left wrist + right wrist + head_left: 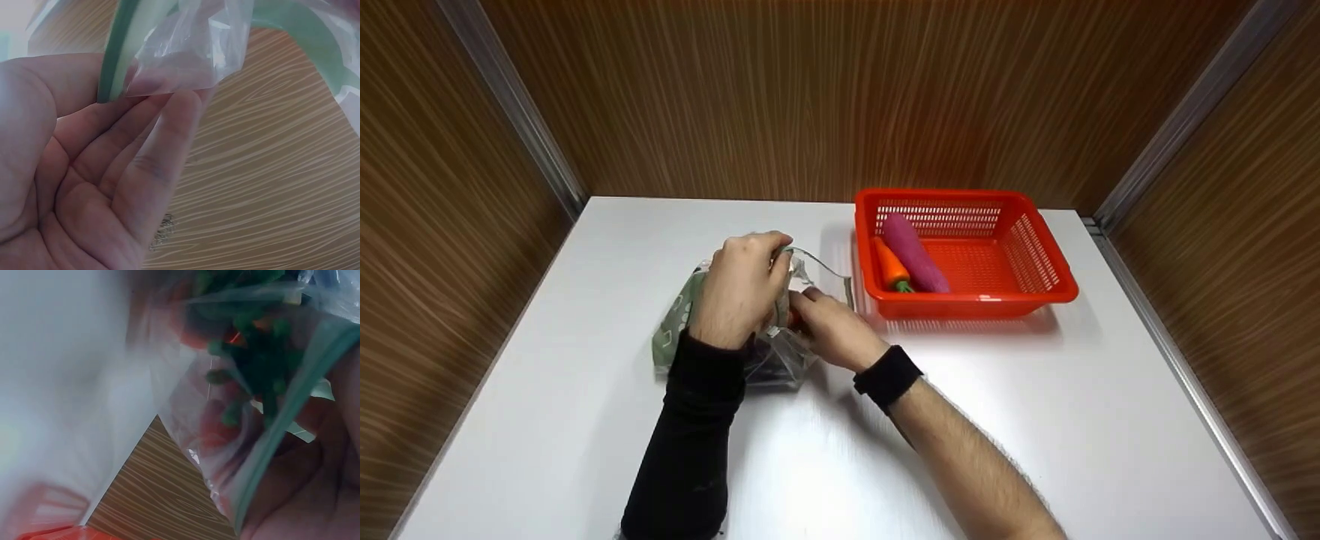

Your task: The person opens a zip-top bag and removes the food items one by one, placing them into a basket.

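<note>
1. Two containers on the white table [1035, 420]: a clear zip bag [799, 352] w/ green seal at centre-left, and a red basket [1039, 296] to its right, apart from it.
2. In the basket we see a carrot [889, 264] beside a purple veg [913, 251]; the bag holds smth red and green, blurred.
3. Our left hand [741, 289] is above the bag, fingers pinching its top edge.
4. Our right hand [834, 330] grips the bag's side lower down, wrist angled in from the right.
</note>
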